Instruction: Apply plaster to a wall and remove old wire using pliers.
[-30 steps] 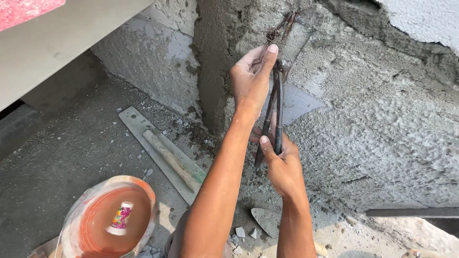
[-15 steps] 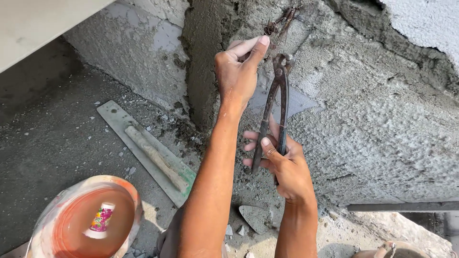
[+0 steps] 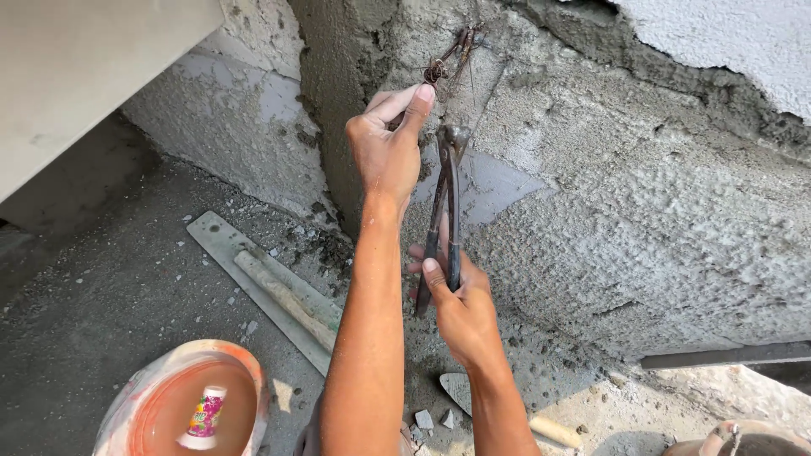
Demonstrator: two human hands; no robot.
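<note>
Rusty wire point(image 3: 452, 52) sticks out of the rough concrete wall point(image 3: 659, 211) near the top middle of the frame, twisted into a knot. Your left hand point(image 3: 389, 152) is up there, thumb and fingers pinching the wire's lower end. Your right hand point(image 3: 456, 300) sits lower, centre frame, wrapped tight around the handles of the dark pliers point(image 3: 446, 211), whose closed head points up just below the wire. Lower left there's an orange bucket point(image 3: 182, 409) with a small bottle point(image 3: 203, 418) inside, plus a metal float point(image 3: 270, 287) lying on the ground.
</note>
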